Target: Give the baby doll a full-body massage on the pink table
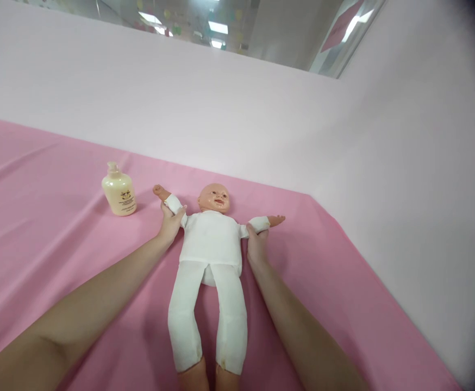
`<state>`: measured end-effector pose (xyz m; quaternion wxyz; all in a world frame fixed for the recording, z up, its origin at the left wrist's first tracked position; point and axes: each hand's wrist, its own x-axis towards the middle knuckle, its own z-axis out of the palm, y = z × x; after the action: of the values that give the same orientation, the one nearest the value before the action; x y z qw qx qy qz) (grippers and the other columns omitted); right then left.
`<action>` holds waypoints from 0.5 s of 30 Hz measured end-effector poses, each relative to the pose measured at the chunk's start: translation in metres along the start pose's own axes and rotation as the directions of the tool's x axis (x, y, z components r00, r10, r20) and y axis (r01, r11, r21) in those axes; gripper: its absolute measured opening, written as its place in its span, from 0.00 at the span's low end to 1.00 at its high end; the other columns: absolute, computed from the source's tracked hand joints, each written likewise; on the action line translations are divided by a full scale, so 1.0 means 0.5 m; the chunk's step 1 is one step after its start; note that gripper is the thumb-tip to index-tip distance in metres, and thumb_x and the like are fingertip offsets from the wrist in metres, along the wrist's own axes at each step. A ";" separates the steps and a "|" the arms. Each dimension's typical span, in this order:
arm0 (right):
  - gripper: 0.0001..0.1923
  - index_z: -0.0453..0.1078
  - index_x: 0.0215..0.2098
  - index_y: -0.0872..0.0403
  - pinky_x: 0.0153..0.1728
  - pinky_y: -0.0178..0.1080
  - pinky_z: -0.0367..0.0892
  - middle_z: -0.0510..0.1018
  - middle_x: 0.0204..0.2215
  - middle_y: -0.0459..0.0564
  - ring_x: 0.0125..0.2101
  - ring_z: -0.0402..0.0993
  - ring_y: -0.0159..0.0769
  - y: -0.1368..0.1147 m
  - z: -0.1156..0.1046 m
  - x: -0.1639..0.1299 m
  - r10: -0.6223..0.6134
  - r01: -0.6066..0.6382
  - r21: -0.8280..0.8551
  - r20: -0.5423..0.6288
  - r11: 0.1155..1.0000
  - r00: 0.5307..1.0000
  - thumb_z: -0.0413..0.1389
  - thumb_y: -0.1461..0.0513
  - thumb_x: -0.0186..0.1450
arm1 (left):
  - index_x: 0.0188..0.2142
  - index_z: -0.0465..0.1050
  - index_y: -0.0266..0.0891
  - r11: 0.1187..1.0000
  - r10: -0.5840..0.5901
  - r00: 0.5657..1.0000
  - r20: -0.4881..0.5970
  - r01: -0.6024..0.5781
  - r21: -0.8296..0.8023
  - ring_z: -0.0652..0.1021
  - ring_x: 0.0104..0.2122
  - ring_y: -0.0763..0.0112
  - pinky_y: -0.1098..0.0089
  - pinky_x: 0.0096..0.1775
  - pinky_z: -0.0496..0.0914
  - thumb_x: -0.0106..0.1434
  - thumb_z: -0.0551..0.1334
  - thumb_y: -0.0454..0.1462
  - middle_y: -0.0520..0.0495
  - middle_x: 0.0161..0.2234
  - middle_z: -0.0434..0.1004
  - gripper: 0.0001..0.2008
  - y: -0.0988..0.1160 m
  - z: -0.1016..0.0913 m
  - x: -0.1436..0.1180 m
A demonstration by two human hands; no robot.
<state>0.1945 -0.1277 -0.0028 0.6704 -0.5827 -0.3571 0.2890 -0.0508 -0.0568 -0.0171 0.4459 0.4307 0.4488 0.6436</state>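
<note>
So there's a baby doll (211, 239) lying flat on its back on a pink sheet (50, 217), head pointing away from the camera and legs coming back toward the bottom edge, arms spread out to both sides. It's dressed all in white (top and trousers, with only the head, hands and feet bare). Both of the person's hands are on it: the left hand (171, 222) is wrapped around the doll's arm on the left of the picture, just by the shoulder, thumb over the sleeve, so that one is definitely gripping. The right hand (257, 243) sits right under the doll's other arm, fingers curled up around the white sleeve near the armpit, holding it too. The doll ends up squarely between the two hands, torso in the gap between the forearms. Off to the left of the left hand, close but not touching, a cream pump bottle (119, 191) stands upright on the sheet. Behind it all is a plain pale pink wall (237, 114).
</note>
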 end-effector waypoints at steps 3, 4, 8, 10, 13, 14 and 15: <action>0.34 0.53 0.62 0.50 0.57 0.46 0.65 0.65 0.61 0.57 0.59 0.64 0.44 -0.004 -0.001 -0.002 0.005 -0.005 -0.013 0.007 1.000 1.000 0.56 0.51 0.61 | 0.55 0.51 0.49 0.999 0.039 0.999 -0.014 -0.038 0.018 0.72 0.51 0.63 0.63 0.50 0.71 0.61 0.63 0.41 0.44 0.51 0.65 0.27 0.003 0.000 -0.002; 0.34 0.53 0.63 0.50 0.58 0.47 0.64 0.64 0.62 0.57 0.60 0.64 0.44 -0.006 -0.001 -0.002 -0.011 0.012 -0.020 0.017 1.000 1.000 0.56 0.51 0.61 | 0.56 0.51 0.50 0.998 0.058 0.998 -0.021 -0.057 0.026 0.72 0.52 0.63 0.63 0.51 0.71 0.62 0.62 0.41 0.44 0.52 0.65 0.27 0.006 -0.001 -0.003; 0.39 0.46 0.67 0.47 0.65 0.49 0.53 0.47 0.70 0.53 0.68 0.49 0.42 -0.019 0.000 -0.004 -0.247 0.252 -0.078 0.069 0.965 0.967 0.56 0.55 0.62 | 0.59 0.50 0.48 0.979 0.187 0.982 -0.002 -0.186 0.084 0.69 0.56 0.63 0.60 0.57 0.66 0.64 0.59 0.39 0.42 0.56 0.64 0.27 0.018 -0.001 -0.012; 0.42 0.39 0.70 0.44 0.67 0.48 0.45 0.37 0.72 0.49 0.71 0.38 0.39 -0.030 0.003 -0.010 -0.373 0.380 -0.102 0.084 0.919 0.924 0.55 0.57 0.63 | 0.62 0.49 0.47 0.954 0.271 0.961 0.058 -0.276 0.121 0.67 0.59 0.63 0.59 0.61 0.63 0.66 0.58 0.39 0.41 0.59 0.62 0.27 0.023 -0.001 -0.019; 0.40 0.38 0.70 0.45 0.68 0.49 0.44 0.38 0.72 0.50 0.71 0.37 0.39 -0.043 0.007 -0.025 -0.444 0.453 -0.098 0.104 0.886 0.890 0.54 0.56 0.65 | 0.65 0.47 0.46 0.890 0.386 0.907 0.170 -0.415 0.191 0.60 0.64 0.62 0.59 0.65 0.55 0.67 0.56 0.38 0.41 0.63 0.58 0.29 0.024 -0.001 -0.030; 0.39 0.40 0.70 0.46 0.67 0.49 0.45 0.41 0.72 0.51 0.70 0.40 0.39 -0.044 0.009 -0.030 -0.444 0.454 -0.095 0.111 0.886 0.889 0.54 0.56 0.66 | 0.66 0.48 0.45 0.858 0.419 0.883 0.211 -0.461 0.225 0.59 0.65 0.62 0.58 0.66 0.53 0.67 0.55 0.38 0.41 0.63 0.58 0.29 0.023 -0.001 -0.032; 0.39 0.41 0.69 0.46 0.67 0.50 0.47 0.45 0.71 0.53 0.70 0.44 0.40 -0.043 0.010 -0.034 -0.437 0.448 -0.095 0.120 0.889 0.891 0.54 0.57 0.65 | 0.66 0.49 0.45 0.823 0.445 0.858 0.255 -0.504 0.261 0.59 0.65 0.61 0.57 0.66 0.52 0.67 0.55 0.37 0.41 0.63 0.58 0.29 0.021 -0.001 -0.033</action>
<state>0.1801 -0.1417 0.0162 0.6645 -0.5106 -0.5289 0.1340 -0.0492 -0.0750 -0.0097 0.2348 0.6526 0.3820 0.6108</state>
